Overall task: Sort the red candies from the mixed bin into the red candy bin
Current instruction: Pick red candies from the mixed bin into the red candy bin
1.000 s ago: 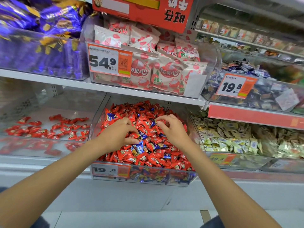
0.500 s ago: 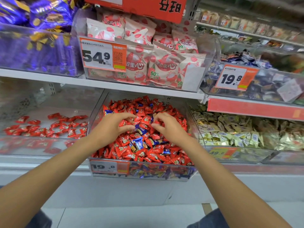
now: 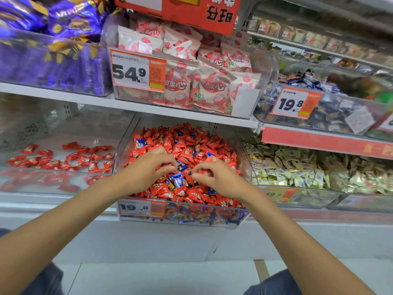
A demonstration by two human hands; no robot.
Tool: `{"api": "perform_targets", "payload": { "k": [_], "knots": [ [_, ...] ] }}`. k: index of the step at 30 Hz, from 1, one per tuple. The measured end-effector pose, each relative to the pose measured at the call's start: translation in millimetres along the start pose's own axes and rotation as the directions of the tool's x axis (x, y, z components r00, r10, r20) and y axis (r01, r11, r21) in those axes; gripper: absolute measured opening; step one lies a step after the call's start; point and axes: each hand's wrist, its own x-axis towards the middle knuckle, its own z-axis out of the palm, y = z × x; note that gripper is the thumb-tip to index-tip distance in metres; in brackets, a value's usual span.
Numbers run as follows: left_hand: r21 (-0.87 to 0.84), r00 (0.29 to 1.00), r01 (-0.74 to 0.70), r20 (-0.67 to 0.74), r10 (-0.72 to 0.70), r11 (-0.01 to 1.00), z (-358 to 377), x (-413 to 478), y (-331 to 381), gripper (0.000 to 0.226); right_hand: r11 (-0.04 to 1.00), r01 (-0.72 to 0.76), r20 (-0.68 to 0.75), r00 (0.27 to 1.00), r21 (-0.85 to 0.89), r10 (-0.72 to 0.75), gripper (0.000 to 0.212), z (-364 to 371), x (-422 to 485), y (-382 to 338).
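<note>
The clear mixed bin (image 3: 182,218) on the lower shelf holds a heap of red candies (image 3: 191,145) with a few blue candies (image 3: 176,179) among them. To its left, the red candy bin (image 3: 42,184) has a thin layer of red candies (image 3: 63,160) on its floor. My left hand (image 3: 146,169) sits in the heap with fingers curled round red candies. My right hand (image 3: 217,177) is beside it, fingers curled and pinching a red candy (image 3: 205,173). The two hands almost touch over the blue candies.
A bin of pale yellow candies (image 3: 297,171) stands right of the mixed bin. The upper shelf (image 3: 148,107) carries purple bags (image 3: 53,50), pink-and-white bags (image 3: 191,77) and dark wrapped candies (image 3: 319,103). Price tags hang on the bin fronts.
Both hands have drawn closer together on top of the heap and curled tighter around red candies. The camera has shifted slightly.
</note>
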Motion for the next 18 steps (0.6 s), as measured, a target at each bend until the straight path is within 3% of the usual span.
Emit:
{"api": "perform_targets", "payload": {
  "k": [3, 5, 8, 11, 15, 18],
  "knots": [
    [-0.022, 0.998, 0.027, 0.057, -0.026, 0.999, 4.3, -5.0, 1.0, 0.022, 0.992, -0.046, 0.147, 0.987, -0.116, 0.062, 0.038, 8.2, -1.4, 1.9],
    [-0.006, 0.995, 0.05, 0.084, -0.05, 0.999, 7.0, -7.5, 3.2, 0.038, 0.989, -0.04, 0.181, 0.981, -0.14, 0.066, 0.035, 10.5, 0.8, 5.9],
    [0.046, 0.993, 0.054, 0.098, -0.058, 0.997, 11.6, -8.4, 7.6, 0.043, 0.993, -0.025, 0.2, 0.979, -0.116, 0.048, 0.033, 11.0, 2.5, 11.6],
    [0.062, 0.994, 0.056, 0.089, -0.061, 0.997, 14.5, -6.5, 9.8, 0.045, 0.995, -0.003, 0.105, 0.994, -0.103, 0.014, 0.032, 8.3, -1.5, 14.8],
    [0.129, 0.994, 0.033, 0.097, -0.046, 0.991, 21.8, -1.2, 14.4, 0.043, 0.993, -0.034, -0.026, 0.999, 0.109, 0.037, 0.033, -8.7, -8.4, 22.6],
    [0.199, 0.992, 0.005, 0.126, -0.03, 0.98, 28.3, 3.3, 15.7, 0.038, 0.975, -0.043, -0.076, 0.995, 0.217, 0.06, 0.018, -21.8, -12.5, 26.2]
  ]
}}
